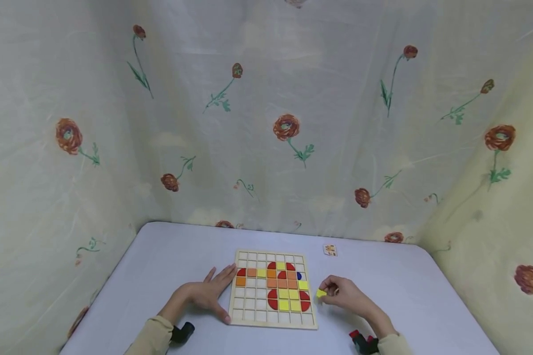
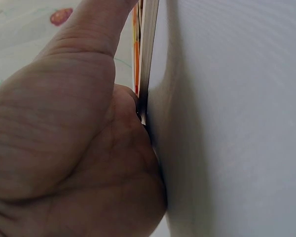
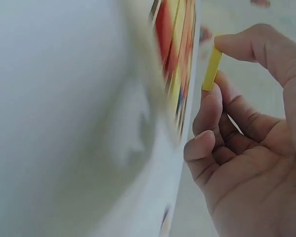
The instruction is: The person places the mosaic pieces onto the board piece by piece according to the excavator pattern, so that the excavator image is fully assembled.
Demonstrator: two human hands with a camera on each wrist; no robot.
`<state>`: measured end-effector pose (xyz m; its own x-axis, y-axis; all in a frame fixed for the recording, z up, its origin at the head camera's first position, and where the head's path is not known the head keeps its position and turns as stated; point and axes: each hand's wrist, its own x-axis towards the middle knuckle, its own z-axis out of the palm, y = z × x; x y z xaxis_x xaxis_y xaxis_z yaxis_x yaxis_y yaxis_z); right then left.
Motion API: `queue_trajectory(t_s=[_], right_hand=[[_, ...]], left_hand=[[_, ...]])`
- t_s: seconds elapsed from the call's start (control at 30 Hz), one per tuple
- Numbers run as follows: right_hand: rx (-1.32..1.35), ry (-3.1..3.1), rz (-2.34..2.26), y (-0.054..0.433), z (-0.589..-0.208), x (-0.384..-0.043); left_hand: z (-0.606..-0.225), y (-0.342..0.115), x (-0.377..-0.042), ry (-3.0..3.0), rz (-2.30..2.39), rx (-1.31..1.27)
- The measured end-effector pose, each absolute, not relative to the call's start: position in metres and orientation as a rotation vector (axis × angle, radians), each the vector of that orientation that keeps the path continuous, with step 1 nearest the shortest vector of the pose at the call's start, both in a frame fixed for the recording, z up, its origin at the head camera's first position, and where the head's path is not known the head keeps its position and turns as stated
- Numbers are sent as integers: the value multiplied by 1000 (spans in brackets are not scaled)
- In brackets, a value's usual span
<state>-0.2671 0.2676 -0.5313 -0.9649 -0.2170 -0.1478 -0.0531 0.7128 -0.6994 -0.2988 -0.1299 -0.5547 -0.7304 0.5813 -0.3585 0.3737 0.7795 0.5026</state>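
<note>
A pale wooden grid board [image 1: 249, 302] lies flat on the table, with red, orange, yellow and blue pieces set in some of its squares. My left hand [image 1: 206, 293] is spread along the board's left edge, with the thumb at the near corner and fingertips farther up. The left wrist view shows the palm [image 2: 64, 133] upright beside the board's side. Just right of the board, my right hand [image 1: 350, 297] pinches a yellow square tile [image 1: 321, 293] between thumb and fingertips. Seen edge-on in the right wrist view, that tile [image 3: 213, 66] is held above the table.
A small printed card [image 1: 330, 250] lies on the white table [image 1: 182, 256], beyond the board's far right corner. A black device [image 1: 183, 334] is by the left wrist, and another with red parts [image 1: 365, 343] by the right. Flower-patterned cloth [image 1: 266, 197] hangs behind and at both sides.
</note>
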Motion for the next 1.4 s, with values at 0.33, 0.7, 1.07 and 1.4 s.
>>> queue_trajectory(t_s=[0.33,0.7,1.07,1.4], right_hand=[[-589,2569,-1101,173,-527,-274],[-650,2603,-1019,92,-544,-285],[-716,2648,-949,77,-539,-290],[-698,2648,-938,74,-537,-291]], left_hand=[[-553,-129,-297,2460,557,750],[-554,-130,-300,2453,537,768],[-547,-131,-298,2444,533,772],[-547,-132,-298,2444,559,770]])
